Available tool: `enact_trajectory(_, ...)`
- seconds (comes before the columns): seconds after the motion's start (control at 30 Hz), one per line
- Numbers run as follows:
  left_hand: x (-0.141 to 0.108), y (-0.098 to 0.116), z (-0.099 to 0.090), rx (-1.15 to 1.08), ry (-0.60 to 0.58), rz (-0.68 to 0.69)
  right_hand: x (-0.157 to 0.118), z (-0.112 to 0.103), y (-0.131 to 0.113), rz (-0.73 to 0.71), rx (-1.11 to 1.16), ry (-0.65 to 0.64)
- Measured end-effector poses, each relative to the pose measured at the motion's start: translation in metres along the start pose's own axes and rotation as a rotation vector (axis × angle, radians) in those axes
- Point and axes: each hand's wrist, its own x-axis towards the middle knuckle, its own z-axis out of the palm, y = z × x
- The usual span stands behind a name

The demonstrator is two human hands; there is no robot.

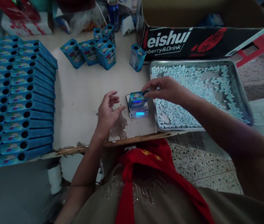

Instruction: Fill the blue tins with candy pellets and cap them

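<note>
A small blue candy box (137, 99) printed "CARAMELO MACIZO" stands on a pocket digital scale (133, 111) with a lit blue display. The fingertips of my right hand (162, 88) are drawn together over the hole at the box's right end. Between those fingers a small pale candy shows; the rest of what they hold is hidden. Left of the scale, my left hand (109, 109) hovers with thumb and fingers apart and nothing in it. Right beside the scale, a metal tray (155, 121) holds many pale blue candies (180, 84).
Rows of blue boxes (31, 96) lie stacked at the left. Several more boxes (106, 54) stand at the back, with one single box (137, 57) near a large black carton (169, 42). A blue can (113, 14) is behind them. The table's worn front edge (115, 142) is close to me.
</note>
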Motion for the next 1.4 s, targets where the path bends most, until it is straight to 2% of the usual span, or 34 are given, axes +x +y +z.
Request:
enact_trajectory(0.13, 0.003, 0.006, -0.004, 0.004, -0.017, 0.012, -0.008, -0.022, 0.028, 0.213, 0.573, 0.257)
enact_trajectory(0.23, 0.006, 0.012, -0.008, 0.011, -0.019, 0.022, -0.021, -0.037, 0.059, 0.428, 0.786, 0.425)
enact_trajectory(0.33, 0.011, 0.02, -0.007, 0.028, -0.024, 0.024, -0.039, -0.04, 0.083, 0.521, 0.798, 0.431)
enact_trajectory(0.43, 0.016, 0.03, -0.003, 0.043, -0.034, 0.022, -0.05, -0.036, 0.091, 0.467, 0.807, 0.355)
enact_trajectory(0.6, 0.021, 0.051, -0.005, 0.146, 0.024, 0.009, -0.036, -0.03, 0.075, 0.326, 0.723, 0.21)
enact_trajectory(0.77, 0.017, 0.06, -0.009, 0.245, 0.041, -0.033, -0.01, -0.02, 0.027, 0.036, 0.407, -0.024)
enact_trajectory(0.87, 0.015, 0.06, -0.009, 0.245, 0.009, -0.054, -0.002, -0.014, -0.004, -0.038, 0.188, -0.086)
enact_trajectory(0.97, 0.014, 0.06, -0.005, 0.234, -0.007, -0.062, 0.004, -0.011, -0.017, -0.07, 0.059, -0.119)
enact_trajectory(1.17, 0.011, 0.057, 0.001, 0.221, -0.022, -0.07, 0.012, -0.006, -0.002, -0.043, 0.034, -0.132)
enact_trajectory(1.33, 0.008, 0.049, -0.002, 0.209, -0.007, -0.062, 0.011, -0.006, -0.003, 0.197, 0.452, -0.096)
enact_trajectory(1.4, 0.007, 0.045, -0.004, 0.209, 0.01, -0.054, 0.01, -0.006, -0.004, 0.245, 0.535, -0.099)
